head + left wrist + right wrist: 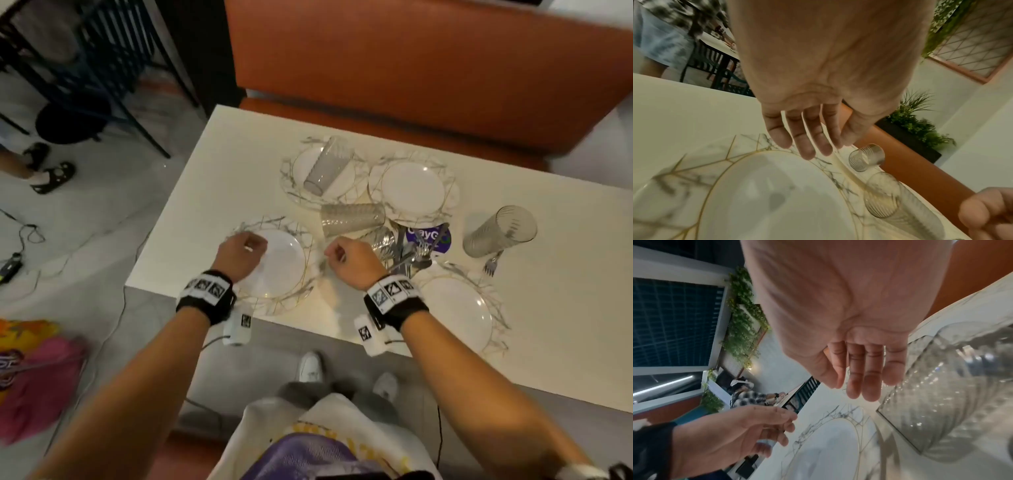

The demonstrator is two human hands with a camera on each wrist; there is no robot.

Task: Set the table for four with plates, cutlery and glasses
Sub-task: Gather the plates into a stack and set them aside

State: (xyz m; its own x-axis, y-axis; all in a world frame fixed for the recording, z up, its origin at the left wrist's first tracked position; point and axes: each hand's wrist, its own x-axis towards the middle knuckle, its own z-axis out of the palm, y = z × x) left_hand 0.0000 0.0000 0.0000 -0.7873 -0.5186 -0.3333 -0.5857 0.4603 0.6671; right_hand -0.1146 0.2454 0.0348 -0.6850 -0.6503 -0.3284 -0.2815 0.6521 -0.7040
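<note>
Hands: left hand (pixel 241 253) over plate (pixel 287 263), right hand (pixel 352 260) beside; fingers (pixel 807 142) loose, empty.

Purple round sticker (pixel 428 238) mid-tabletop, under the cutlery: partly covered white letters, roughly "ClayG"; rest unreadable.

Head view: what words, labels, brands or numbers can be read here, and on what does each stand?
"ClayG": white letters on the round purple sticker on the table, partly covered by cutlery; the rest is hidden.
Wristband squares: black-and-white marker patterns, no letters.
Yellow print on the person's shirt: too blurred to read.
Wrist views: no text.
</note>
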